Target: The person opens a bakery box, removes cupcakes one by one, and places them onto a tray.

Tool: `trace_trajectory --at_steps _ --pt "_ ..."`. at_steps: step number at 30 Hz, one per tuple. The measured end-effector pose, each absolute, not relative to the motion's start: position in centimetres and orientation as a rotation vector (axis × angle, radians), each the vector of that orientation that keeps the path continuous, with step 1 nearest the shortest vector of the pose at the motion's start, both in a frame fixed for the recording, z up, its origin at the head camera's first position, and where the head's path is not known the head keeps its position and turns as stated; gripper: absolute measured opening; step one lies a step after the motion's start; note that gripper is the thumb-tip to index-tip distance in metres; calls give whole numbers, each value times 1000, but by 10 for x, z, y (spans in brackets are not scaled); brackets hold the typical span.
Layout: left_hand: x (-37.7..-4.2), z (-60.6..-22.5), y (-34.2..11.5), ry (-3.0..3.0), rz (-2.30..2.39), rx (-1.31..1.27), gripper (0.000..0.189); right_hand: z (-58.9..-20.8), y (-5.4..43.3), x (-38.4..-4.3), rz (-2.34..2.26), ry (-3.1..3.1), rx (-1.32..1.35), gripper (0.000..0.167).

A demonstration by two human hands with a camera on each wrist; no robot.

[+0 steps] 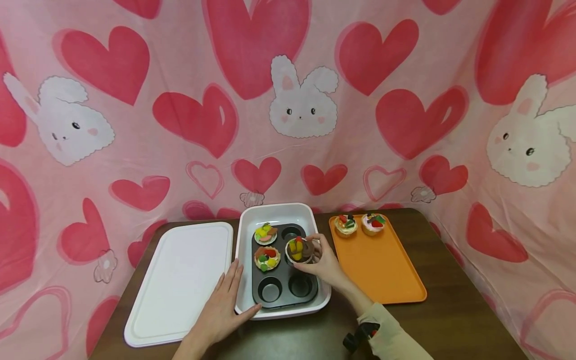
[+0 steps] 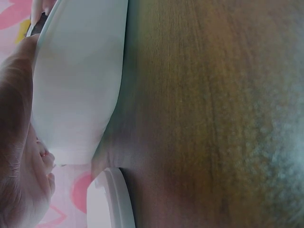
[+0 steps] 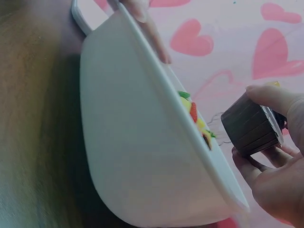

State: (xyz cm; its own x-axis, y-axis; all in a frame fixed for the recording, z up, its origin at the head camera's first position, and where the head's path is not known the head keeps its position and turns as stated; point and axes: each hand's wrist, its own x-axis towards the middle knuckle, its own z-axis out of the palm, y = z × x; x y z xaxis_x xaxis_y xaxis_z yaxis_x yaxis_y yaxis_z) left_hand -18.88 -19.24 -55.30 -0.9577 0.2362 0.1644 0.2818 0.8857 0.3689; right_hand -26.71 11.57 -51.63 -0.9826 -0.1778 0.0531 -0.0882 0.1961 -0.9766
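Observation:
My right hand [image 1: 327, 264] grips a toy cupcake [image 1: 297, 250] with a brown top, yellow and red pieces, and a dark pleated wrapper that shows in the right wrist view. It is held up over the right middle cup of a dark muffin tin [image 1: 284, 296], clear of the tub's rim. The tin lies inside a white tub [image 1: 282, 314]. Two fruit-topped pastries, one on a pale base [image 1: 265, 234] and one in a tan crust [image 1: 267, 258], sit in the tin's left column. My left hand [image 1: 220, 302] rests with straight fingers on the tub's near-left rim.
Left of the tub lies a white lid [image 1: 184, 280], flat on the dark wooden table [image 1: 459, 300]. An orange tray [image 1: 373, 270] on the right carries two cupcakes [image 1: 345, 226] at its far end. A pink heart-patterned cloth [image 1: 297, 165] hangs behind and around the table.

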Motion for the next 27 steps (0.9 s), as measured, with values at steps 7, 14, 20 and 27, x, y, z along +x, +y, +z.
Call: trace_trajectory --at_steps 7,14,20,27 --pt "-190 -554 -193 -2981 -618 -382 118 -511 131 -269 -1940 2341 -248 73" --pt "-191 -554 -194 -3005 -635 -379 119 -507 146 -268 -1950 2358 -232 71" --pt "-191 -555 -194 -3014 -646 -375 120 -507 158 -266 -1987 2351 -172 72" --pt "-193 -556 -194 -3022 -634 -375 121 -512 171 -268 -2017 2366 -118 73"
